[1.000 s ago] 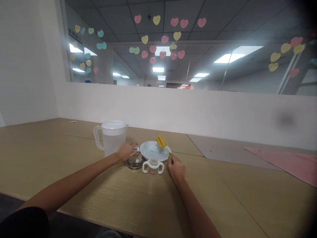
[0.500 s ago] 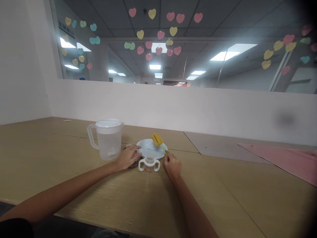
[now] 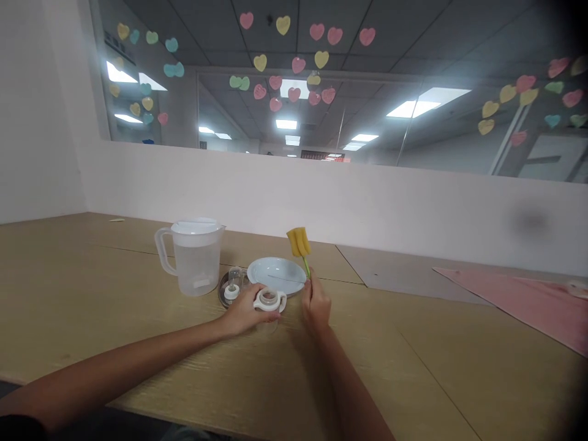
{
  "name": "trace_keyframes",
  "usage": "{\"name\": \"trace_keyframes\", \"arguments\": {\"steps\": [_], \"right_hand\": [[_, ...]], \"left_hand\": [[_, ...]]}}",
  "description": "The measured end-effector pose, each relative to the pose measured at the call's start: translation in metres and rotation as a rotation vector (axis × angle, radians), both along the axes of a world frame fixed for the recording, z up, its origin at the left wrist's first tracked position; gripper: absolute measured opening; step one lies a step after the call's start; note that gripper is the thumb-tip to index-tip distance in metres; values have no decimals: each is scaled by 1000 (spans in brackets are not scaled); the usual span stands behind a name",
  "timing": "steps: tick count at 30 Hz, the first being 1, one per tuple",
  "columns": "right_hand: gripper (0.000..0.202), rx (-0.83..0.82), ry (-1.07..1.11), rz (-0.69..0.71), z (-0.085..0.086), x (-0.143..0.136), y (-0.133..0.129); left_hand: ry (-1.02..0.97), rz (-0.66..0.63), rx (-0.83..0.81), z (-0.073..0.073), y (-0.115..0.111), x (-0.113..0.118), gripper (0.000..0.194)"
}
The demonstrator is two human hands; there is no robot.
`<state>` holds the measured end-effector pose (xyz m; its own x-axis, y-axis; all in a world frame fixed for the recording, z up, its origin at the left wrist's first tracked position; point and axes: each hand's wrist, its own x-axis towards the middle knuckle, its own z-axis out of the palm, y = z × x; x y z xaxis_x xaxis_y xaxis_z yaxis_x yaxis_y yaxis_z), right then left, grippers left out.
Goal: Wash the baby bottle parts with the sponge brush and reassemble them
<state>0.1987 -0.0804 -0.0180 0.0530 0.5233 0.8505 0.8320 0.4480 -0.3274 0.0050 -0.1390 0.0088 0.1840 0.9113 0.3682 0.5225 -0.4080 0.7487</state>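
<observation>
My left hand [image 3: 245, 311] is wrapped round a clear baby bottle [image 3: 270, 299] with white side handles and an open neck, tilted slightly toward me. In my right hand [image 3: 316, 305] is the green handle of a bottle brush [image 3: 299, 243], its yellow sponge head pointing up. Just behind the bottle lies a white bowl [image 3: 264, 267] holding what looks like clear water. To the left of the bowl, a round metal tray [image 3: 223, 298] carries a white-ringed nipple [image 3: 231, 291] and a clear cap [image 3: 235, 275].
A lidded, translucent plastic pitcher [image 3: 197, 260] stands left of the tray. A pink cloth [image 3: 505, 297] lies on the right side of the wooden table [image 3: 184, 373]. Behind the table is a white wall [image 3: 275, 196] below a window.
My left hand has come from over the tray to the bottle and taken hold of it. My right hand has raised the brush, and its sponge head is now clear of the bowl.
</observation>
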Motion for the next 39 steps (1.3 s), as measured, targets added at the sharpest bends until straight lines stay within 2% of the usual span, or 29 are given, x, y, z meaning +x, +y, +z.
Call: {"name": "trace_keyframes", "arguments": {"steps": [2, 6, 9, 15, 18, 24, 31, 35, 39], "right_hand": [[44, 66, -20, 33, 2, -1, -3], [42, 70, -151, 124, 6, -4, -8], [41, 31, -179, 173, 7, -5, -7], [38, -129, -258, 132, 6, -1, 0], [38, -217, -354, 94, 6, -1, 1], [39, -311, -459, 11, 8, -6, -2], [39, -244, -406, -27, 3, -16, -2], [37, -190, -348, -30, 2, -13, 1], [35, -217, -303, -64, 6, -10, 2]], "left_hand": [[15, 15, 17, 20, 1, -5, 55], [135, 82, 213, 63, 22, -22, 62], [290, 39, 315, 79, 47, -38, 73], [534, 201, 318, 73, 87, -52, 62], [706, 184, 376, 70, 96, -45, 49], [964, 49, 529, 70, 92, -12, 23], [1130, -8, 678, 63, 72, 21, 19], [1186, -7, 795, 76, 79, 20, 18], [1234, 11, 879, 95, 103, 7, 19]]}}
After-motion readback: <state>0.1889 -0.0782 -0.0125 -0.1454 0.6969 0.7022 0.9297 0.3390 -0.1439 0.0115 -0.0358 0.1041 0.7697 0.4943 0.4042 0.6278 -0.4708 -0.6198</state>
